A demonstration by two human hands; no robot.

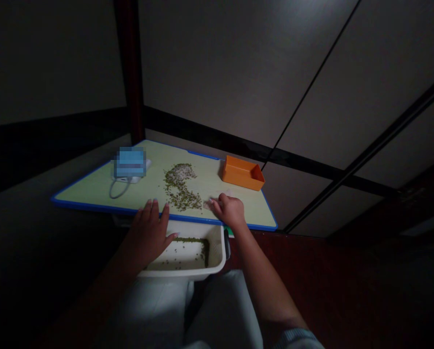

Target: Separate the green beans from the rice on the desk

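Observation:
Small green and pale grains (182, 186) lie spread in a loose curved patch on the light tabletop (158, 155). At the table's front edge rests my left hand (151, 232), fingers stretched out and apart, holding nothing. My right hand (231, 209) is on the tabletop just right of the grains, its fingers curled in and thumb against them. What those fingers hold, if anything, is too small and dim to make out. Below the front edge, a white plastic bin (180, 274) has more green grains along its inner edges; my left thumb is over it.
An orange open box (243, 174) stands at the table's back right. On the left is a blurred-out blue device (130, 162) on a white base with a grey cable (119, 195). The table has a blue rim (93, 207). Panelled walls close off the far side.

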